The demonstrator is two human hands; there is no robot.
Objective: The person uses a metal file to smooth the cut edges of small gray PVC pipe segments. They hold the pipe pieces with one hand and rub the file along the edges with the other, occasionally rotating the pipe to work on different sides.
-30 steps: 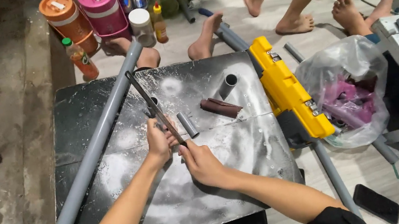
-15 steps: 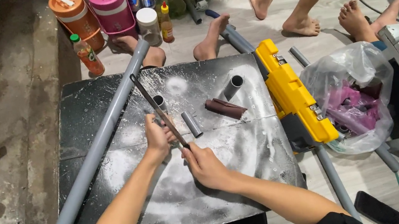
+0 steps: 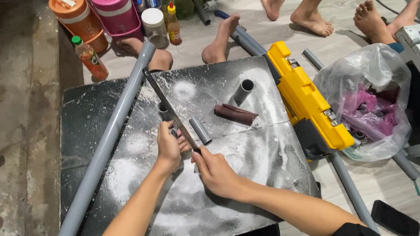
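Across the middle of the dust-whitened black desk (image 3: 110, 110), my left hand (image 3: 170, 148) closes its grip around a short upright grey pipe piece (image 3: 163, 112), steadying it on end. My right hand (image 3: 216, 172) has its grip closed on the near end of a thin dark saw blade (image 3: 168, 110), which slants up and away past the pipe piece and seems to touch its side, though the contact point is too small to be sure of. White dust is spread across the desk, and two loose pipe offcuts (image 3: 200, 130) lie just beside the hands, so some cutting looks done; the piece under the blade reads as not yet finished. A dark brown roll of abrasive paper (image 3: 235, 114) lies near the offcuts, and a long grey pipe (image 3: 100, 158) crosses the desk's left side diagonally. At the far edge, on the floor, stand an orange lidded jug (image 3: 74, 14), a pink lidded jug (image 3: 115, 8), a white-capped jar (image 3: 154, 26), an orange drink bottle (image 3: 87, 57) with a green cap, and a small yellow-capped bottle (image 3: 173, 24). A yellow case (image 3: 305, 96) sits at the right edge, touching a clear plastic bag (image 3: 369, 101) holding pink items.
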